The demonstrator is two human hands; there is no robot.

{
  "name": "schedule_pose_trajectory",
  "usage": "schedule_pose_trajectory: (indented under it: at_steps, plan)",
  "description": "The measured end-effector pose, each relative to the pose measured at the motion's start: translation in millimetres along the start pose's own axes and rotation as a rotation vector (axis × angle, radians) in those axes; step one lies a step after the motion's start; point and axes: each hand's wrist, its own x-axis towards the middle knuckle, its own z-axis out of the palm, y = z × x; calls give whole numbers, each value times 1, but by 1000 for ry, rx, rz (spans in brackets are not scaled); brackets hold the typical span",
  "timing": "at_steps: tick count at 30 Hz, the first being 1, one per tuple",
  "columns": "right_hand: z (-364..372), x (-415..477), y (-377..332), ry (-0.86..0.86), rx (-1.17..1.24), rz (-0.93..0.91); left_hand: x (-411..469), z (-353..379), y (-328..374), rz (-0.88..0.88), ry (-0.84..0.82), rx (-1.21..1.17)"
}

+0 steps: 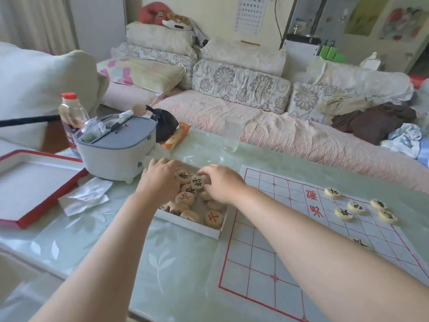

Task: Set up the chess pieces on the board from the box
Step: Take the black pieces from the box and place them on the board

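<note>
Both hands in the box

Left hand point(160, 180) lies flat on the discs point(185, 198), fingers curled; right hand point(220, 182) pinches toward one at the far edge; board point(267, 263) lies rightward.

Board point(290, 240) white, red grid; pieces point(213, 218) tan, red or black characters, seemingly.

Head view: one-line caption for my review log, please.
Both hands, left and right, reach into the box of wooden pieces beside the paper board, where few pieces stand.
</note>
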Motion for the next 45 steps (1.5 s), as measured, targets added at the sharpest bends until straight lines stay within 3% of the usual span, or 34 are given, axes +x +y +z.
schedule_pose_trajectory:
  at_steps: [7, 14, 22, 32, 39, 45]
  plan:
    - [10, 37, -2, -87, -230, -47, 11, 11, 7, 57, -1, 119]
    - [22, 50, 0, -26, -292, -120, 12, 19, 8, 27, -35, 210]
    - [13, 38, 14, 78, -112, -100, 17, 14, 10, -2, 51, 212]
    - [-30, -43, 51, 164, 93, 14, -6, 7, 73, 86, 29, -98]
    - [-54, -133, 115, 145, 81, 162, -46, 14, 142, 129, -179, -315]
    - [-72, -202, 168, 172, 68, 273, -78, 40, 215, 314, -312, -380]
